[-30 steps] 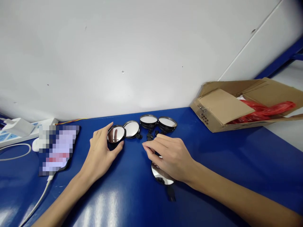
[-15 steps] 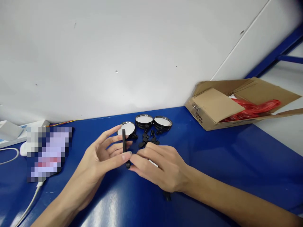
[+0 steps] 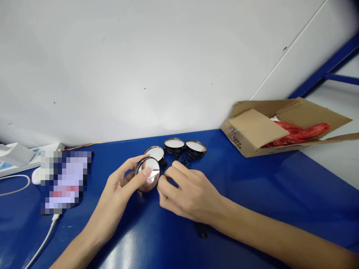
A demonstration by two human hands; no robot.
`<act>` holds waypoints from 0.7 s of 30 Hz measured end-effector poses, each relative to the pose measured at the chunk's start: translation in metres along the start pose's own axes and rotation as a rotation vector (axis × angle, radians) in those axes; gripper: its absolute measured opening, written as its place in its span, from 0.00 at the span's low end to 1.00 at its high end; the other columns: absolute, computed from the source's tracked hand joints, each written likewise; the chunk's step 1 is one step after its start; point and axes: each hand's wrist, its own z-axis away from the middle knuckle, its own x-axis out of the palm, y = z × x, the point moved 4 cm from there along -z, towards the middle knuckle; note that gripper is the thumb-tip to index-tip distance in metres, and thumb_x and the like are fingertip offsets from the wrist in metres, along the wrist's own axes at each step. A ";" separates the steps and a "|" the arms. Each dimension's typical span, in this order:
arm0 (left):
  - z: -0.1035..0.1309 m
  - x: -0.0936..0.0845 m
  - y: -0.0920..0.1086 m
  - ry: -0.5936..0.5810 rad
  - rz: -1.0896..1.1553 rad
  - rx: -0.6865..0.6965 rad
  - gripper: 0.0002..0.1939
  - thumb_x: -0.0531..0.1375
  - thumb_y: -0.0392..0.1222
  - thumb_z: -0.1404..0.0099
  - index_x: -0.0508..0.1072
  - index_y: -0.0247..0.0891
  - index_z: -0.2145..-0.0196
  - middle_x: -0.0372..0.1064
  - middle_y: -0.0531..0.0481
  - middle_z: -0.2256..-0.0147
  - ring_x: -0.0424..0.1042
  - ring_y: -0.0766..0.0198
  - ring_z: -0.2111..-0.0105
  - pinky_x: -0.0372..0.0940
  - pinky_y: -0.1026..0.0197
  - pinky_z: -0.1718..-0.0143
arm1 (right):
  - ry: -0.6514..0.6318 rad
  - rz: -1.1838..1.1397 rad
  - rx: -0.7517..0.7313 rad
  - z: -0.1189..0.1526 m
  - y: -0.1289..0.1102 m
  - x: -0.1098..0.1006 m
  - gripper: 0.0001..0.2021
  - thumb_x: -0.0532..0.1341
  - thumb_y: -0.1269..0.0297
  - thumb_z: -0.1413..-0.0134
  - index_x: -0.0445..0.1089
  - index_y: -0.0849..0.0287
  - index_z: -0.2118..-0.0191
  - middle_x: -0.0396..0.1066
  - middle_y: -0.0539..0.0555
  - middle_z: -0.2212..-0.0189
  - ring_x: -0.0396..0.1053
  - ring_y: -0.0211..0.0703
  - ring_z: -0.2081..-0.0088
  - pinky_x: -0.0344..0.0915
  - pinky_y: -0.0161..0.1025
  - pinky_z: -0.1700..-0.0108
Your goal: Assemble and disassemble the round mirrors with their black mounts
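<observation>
My left hand grips a small round mirror with a dark shiny rim, thumb across its face and fingers behind. The reflecting side is tilted up toward me. Just right of the rim is my right hand, its thumb and fingertips pinched together; whatever they hold, if anything, is hidden. Behind my hands, three more items lie on the blue table: a left round mirror, a middle round mirror and a right round mirror, each with a black mount. Small black parts are partly covered by my right hand.
A black piece lies under my right forearm. An open cardboard box holding a red plastic bag stands at the back right. At left are a phone with a white cable and a power strip.
The mirror in my left hand has turned from edge-on to face toward me. My right fingers have drawn slightly away from my left thumb. The view has shifted a little.
</observation>
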 end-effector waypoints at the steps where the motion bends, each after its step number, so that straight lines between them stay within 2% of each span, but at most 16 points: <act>1: -0.002 -0.003 -0.001 0.008 -0.006 0.028 0.27 0.71 0.62 0.26 0.82 0.49 0.36 0.80 0.49 0.53 0.73 0.56 0.57 0.69 0.56 0.54 | -0.038 -0.037 0.073 -0.002 0.003 0.002 0.08 0.61 0.72 0.29 0.76 0.59 0.62 0.70 0.52 0.69 0.67 0.44 0.66 0.62 0.41 0.70; 3: -0.005 -0.009 -0.004 0.037 -0.013 0.070 0.28 0.68 0.62 0.23 0.80 0.47 0.34 0.80 0.48 0.51 0.73 0.55 0.58 0.70 0.54 0.56 | -0.125 -0.146 0.238 -0.007 0.012 0.006 0.08 0.61 0.71 0.26 0.75 0.58 0.60 0.71 0.52 0.66 0.68 0.43 0.65 0.64 0.40 0.66; 6: -0.009 -0.016 -0.010 0.118 -0.022 0.076 0.34 0.69 0.63 0.25 0.75 0.45 0.30 0.77 0.49 0.56 0.74 0.56 0.60 0.71 0.53 0.57 | -0.263 -0.317 0.461 -0.012 0.028 0.013 0.04 0.63 0.70 0.23 0.77 0.57 0.53 0.72 0.50 0.64 0.69 0.41 0.64 0.66 0.40 0.60; 8: -0.011 -0.019 -0.014 0.182 -0.045 0.075 0.36 0.70 0.64 0.26 0.72 0.44 0.29 0.75 0.51 0.59 0.74 0.57 0.62 0.70 0.54 0.59 | -0.312 -0.363 0.555 -0.014 0.038 0.018 0.04 0.64 0.71 0.23 0.77 0.56 0.50 0.71 0.49 0.63 0.70 0.41 0.64 0.66 0.39 0.59; 11: -0.012 -0.023 -0.016 0.244 -0.085 0.070 0.36 0.71 0.65 0.28 0.72 0.43 0.33 0.72 0.53 0.60 0.72 0.58 0.64 0.68 0.55 0.62 | -0.327 -0.347 0.606 -0.015 0.047 0.023 0.05 0.64 0.72 0.24 0.75 0.56 0.55 0.70 0.48 0.65 0.69 0.40 0.67 0.64 0.40 0.61; 15: -0.012 -0.022 -0.015 0.247 -0.133 0.058 0.35 0.70 0.66 0.29 0.72 0.41 0.36 0.71 0.53 0.63 0.72 0.58 0.67 0.68 0.55 0.64 | -0.350 -0.312 0.649 -0.011 0.051 0.029 0.07 0.64 0.71 0.23 0.74 0.58 0.59 0.70 0.48 0.69 0.67 0.41 0.70 0.62 0.40 0.64; 21: -0.010 -0.017 -0.014 0.241 -0.209 0.064 0.36 0.71 0.64 0.30 0.70 0.44 0.34 0.73 0.51 0.57 0.72 0.61 0.68 0.70 0.57 0.66 | -0.381 -0.252 0.684 -0.008 0.056 0.033 0.05 0.69 0.69 0.27 0.76 0.61 0.58 0.71 0.48 0.72 0.69 0.41 0.70 0.59 0.40 0.65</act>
